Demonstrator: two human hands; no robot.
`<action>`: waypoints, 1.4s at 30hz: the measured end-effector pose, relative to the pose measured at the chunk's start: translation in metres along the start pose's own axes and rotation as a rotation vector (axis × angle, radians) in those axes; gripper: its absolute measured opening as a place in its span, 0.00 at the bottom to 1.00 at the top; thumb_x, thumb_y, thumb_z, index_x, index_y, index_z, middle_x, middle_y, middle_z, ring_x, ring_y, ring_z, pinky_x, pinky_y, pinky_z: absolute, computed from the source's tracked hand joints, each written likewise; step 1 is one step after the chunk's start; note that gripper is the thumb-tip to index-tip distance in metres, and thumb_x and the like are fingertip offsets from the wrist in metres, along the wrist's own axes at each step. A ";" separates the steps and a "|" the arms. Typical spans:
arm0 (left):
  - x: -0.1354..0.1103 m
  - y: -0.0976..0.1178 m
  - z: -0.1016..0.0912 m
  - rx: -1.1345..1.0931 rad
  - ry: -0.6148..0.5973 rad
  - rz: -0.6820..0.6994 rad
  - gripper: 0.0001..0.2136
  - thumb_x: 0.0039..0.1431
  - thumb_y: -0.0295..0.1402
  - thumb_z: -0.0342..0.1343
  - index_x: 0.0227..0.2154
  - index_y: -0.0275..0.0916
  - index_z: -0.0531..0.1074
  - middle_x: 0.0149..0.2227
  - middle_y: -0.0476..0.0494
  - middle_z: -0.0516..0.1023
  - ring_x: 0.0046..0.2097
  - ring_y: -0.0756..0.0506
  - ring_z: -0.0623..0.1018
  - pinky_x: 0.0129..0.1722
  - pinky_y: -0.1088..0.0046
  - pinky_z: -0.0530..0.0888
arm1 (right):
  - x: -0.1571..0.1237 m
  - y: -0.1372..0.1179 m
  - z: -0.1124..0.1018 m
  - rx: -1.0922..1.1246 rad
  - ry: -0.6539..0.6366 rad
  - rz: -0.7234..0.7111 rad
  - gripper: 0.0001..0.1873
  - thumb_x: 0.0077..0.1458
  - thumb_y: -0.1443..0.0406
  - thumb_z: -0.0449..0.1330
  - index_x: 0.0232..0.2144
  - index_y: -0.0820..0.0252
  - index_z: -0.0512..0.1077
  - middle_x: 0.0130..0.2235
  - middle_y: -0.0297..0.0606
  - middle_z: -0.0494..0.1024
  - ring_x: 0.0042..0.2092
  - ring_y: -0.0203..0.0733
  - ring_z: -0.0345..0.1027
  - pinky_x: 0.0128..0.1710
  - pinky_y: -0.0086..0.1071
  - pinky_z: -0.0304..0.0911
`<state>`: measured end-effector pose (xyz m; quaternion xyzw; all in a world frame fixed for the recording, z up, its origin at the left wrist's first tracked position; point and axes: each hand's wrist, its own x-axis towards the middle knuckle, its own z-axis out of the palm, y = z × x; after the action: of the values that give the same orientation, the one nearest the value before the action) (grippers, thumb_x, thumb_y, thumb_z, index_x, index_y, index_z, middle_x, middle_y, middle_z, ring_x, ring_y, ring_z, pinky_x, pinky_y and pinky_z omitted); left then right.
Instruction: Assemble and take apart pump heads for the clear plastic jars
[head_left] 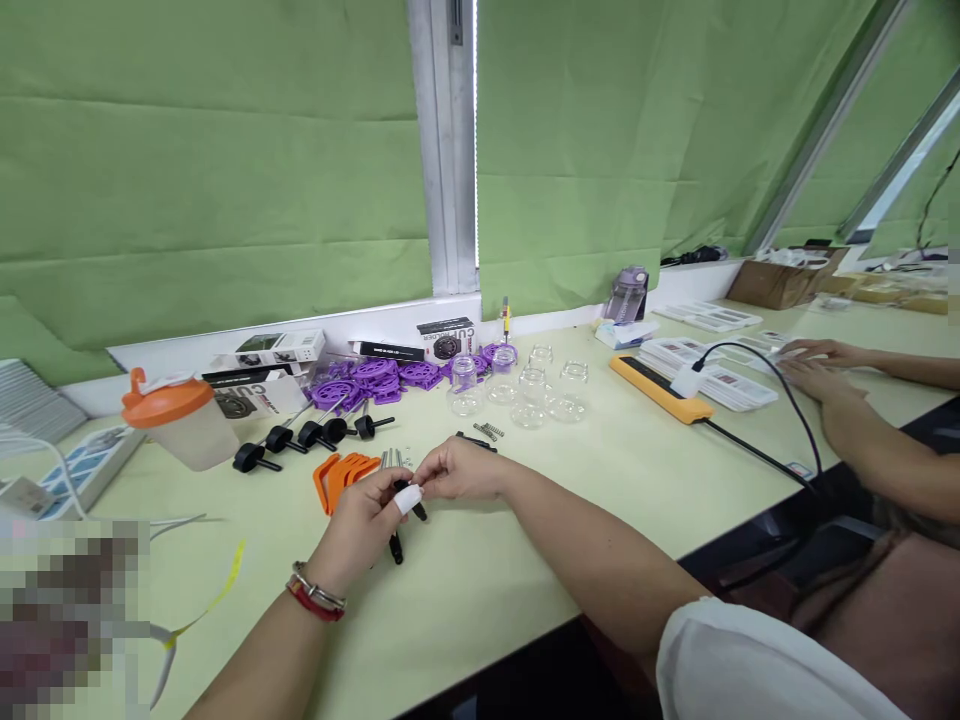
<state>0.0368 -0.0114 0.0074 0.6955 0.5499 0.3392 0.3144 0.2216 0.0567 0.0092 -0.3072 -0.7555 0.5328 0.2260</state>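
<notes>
Both hands meet over the table. My left hand, with a white wrap on its thumb, is closed on a small black rod-like part. Pinched right against it is my right hand; its fingertips hide whatever they grip. Another black part lies under my left hand. Orange bent pieces and thin metal pins are just beyond the left fingers. Small springs and a dark rod rest beyond my right hand.
Black knobs with rods, purple plastic frames and clear glass jars stand farther back. An orange-lidded jug is at left. At right are a yellow power strip with its cable and a co-worker's arms.
</notes>
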 end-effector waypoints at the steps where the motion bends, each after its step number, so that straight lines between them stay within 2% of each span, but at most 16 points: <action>1: 0.000 0.000 0.000 0.035 0.007 0.011 0.14 0.54 0.42 0.54 0.38 0.40 0.73 0.22 0.50 0.71 0.23 0.50 0.68 0.23 0.75 0.66 | 0.000 0.003 -0.011 -0.066 0.065 0.017 0.10 0.47 0.65 0.62 0.35 0.61 0.77 0.30 0.34 0.77 0.29 0.33 0.66 0.30 0.26 0.60; 4: -0.003 0.004 0.000 0.111 -0.009 0.054 0.13 0.54 0.43 0.53 0.36 0.40 0.73 0.24 0.48 0.72 0.26 0.49 0.69 0.25 0.74 0.67 | -0.002 0.013 -0.046 -0.368 0.481 0.053 0.10 0.51 0.68 0.57 0.34 0.61 0.77 0.38 0.38 0.78 0.37 0.36 0.69 0.37 0.26 0.61; 6: -0.004 0.007 0.001 0.145 -0.055 0.086 0.13 0.55 0.43 0.53 0.36 0.39 0.73 0.27 0.47 0.74 0.28 0.48 0.71 0.27 0.72 0.69 | -0.003 0.020 -0.066 -0.588 0.562 0.163 0.10 0.51 0.70 0.57 0.33 0.61 0.78 0.40 0.40 0.78 0.40 0.38 0.69 0.40 0.27 0.60; 10: -0.006 0.009 0.000 0.191 -0.126 0.108 0.13 0.55 0.42 0.53 0.37 0.39 0.73 0.30 0.46 0.74 0.28 0.48 0.71 0.28 0.71 0.69 | -0.001 0.031 -0.081 -0.780 0.442 0.295 0.09 0.50 0.68 0.59 0.34 0.58 0.78 0.39 0.38 0.78 0.39 0.38 0.69 0.34 0.26 0.59; 17: -0.005 0.007 0.001 0.219 -0.136 0.111 0.12 0.53 0.40 0.55 0.37 0.40 0.72 0.26 0.48 0.71 0.27 0.48 0.69 0.26 0.73 0.68 | 0.004 0.031 -0.075 -0.800 0.319 0.319 0.08 0.47 0.68 0.61 0.30 0.57 0.79 0.33 0.37 0.79 0.36 0.37 0.69 0.28 0.26 0.55; 22: -0.005 0.006 0.000 0.232 -0.161 0.159 0.13 0.56 0.40 0.52 0.40 0.40 0.72 0.30 0.46 0.73 0.29 0.48 0.71 0.29 0.72 0.69 | 0.003 0.030 -0.074 -0.816 0.302 0.335 0.08 0.47 0.68 0.61 0.31 0.56 0.80 0.34 0.37 0.79 0.37 0.37 0.69 0.30 0.25 0.56; 26: -0.006 0.005 -0.001 0.244 -0.170 0.159 0.14 0.57 0.38 0.51 0.44 0.40 0.71 0.38 0.42 0.75 0.34 0.46 0.74 0.34 0.70 0.71 | 0.003 0.029 -0.073 -0.827 0.294 0.349 0.08 0.48 0.67 0.62 0.31 0.56 0.80 0.33 0.38 0.79 0.37 0.38 0.69 0.31 0.25 0.56; 32: -0.006 0.005 -0.002 0.253 -0.177 0.197 0.14 0.58 0.35 0.49 0.46 0.41 0.71 0.43 0.41 0.75 0.42 0.43 0.74 0.43 0.66 0.71 | 0.003 0.031 -0.075 -0.839 0.290 0.346 0.09 0.47 0.70 0.61 0.31 0.56 0.80 0.33 0.37 0.79 0.37 0.38 0.69 0.31 0.25 0.56; 36: -0.007 0.006 -0.002 0.248 -0.188 0.206 0.15 0.58 0.35 0.49 0.47 0.41 0.71 0.43 0.41 0.75 0.42 0.43 0.74 0.43 0.66 0.71 | 0.001 0.031 -0.076 -0.851 0.296 0.342 0.10 0.48 0.70 0.59 0.32 0.57 0.79 0.33 0.36 0.79 0.37 0.37 0.68 0.30 0.25 0.55; 42: -0.007 0.005 -0.003 0.265 -0.193 0.194 0.15 0.59 0.36 0.49 0.47 0.41 0.71 0.43 0.41 0.76 0.42 0.43 0.75 0.42 0.67 0.72 | 0.002 0.027 -0.070 -0.882 0.294 0.327 0.10 0.50 0.66 0.59 0.35 0.55 0.79 0.32 0.35 0.77 0.37 0.35 0.67 0.30 0.25 0.54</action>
<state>0.0364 -0.0193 0.0122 0.8099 0.4873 0.2245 0.2371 0.2732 0.1118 0.0065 -0.5599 -0.8111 0.1419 0.0922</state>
